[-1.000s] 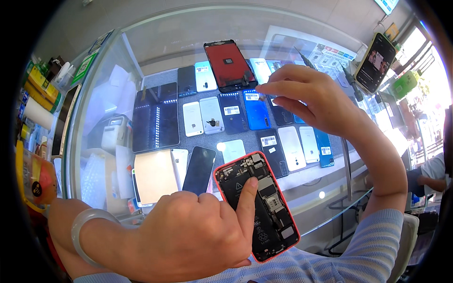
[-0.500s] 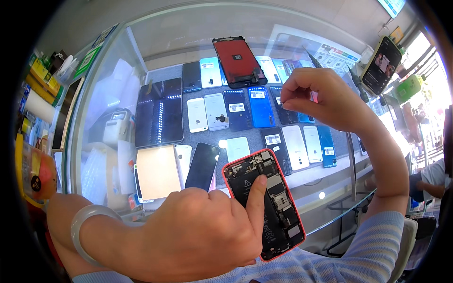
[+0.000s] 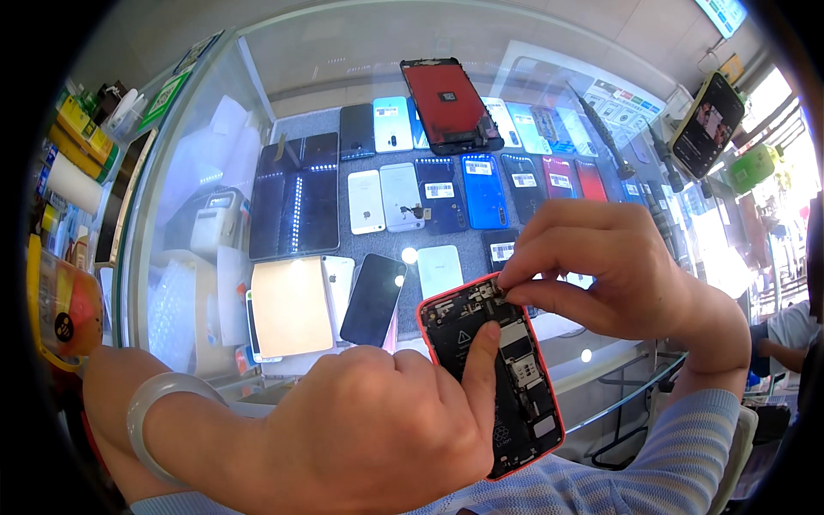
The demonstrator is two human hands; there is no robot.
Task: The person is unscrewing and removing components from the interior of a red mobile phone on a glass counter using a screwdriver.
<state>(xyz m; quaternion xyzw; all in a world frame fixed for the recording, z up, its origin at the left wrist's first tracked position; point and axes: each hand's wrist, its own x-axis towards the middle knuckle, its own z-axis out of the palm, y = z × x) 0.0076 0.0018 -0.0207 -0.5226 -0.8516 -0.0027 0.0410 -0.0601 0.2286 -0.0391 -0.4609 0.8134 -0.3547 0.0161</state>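
An opened smartphone [image 3: 512, 401] with a red frame shows its battery, boards and metal shields. It is tilted in my left hand [image 3: 378, 421], whose thumb presses on the inside near the battery's upper edge. The other left fingers are curled underneath, partly hidden. My right hand [image 3: 592, 266] has its thumb and forefinger pinched at the phone's top right corner, over the small parts there. Whatever lies between those fingertips is too small to make out. A detached screen assembly [image 3: 442, 116] with a red back lies on the glass counter beyond my hands.
Under the counter's glass [image 3: 335, 94] lie rows of phones, among them a blue phone [image 3: 485, 190] and a black tablet [image 3: 294, 202]. A screwdriver [image 3: 603, 129] rests at the right. Beyond it stands a lit phone [image 3: 708, 124]. A yellow-handled container [image 3: 64, 313] sits at the left edge.
My right hand has come down and toward me, from above the counter to the opened phone's top corner. My left hand still holds the phone, shifted slightly right in view.
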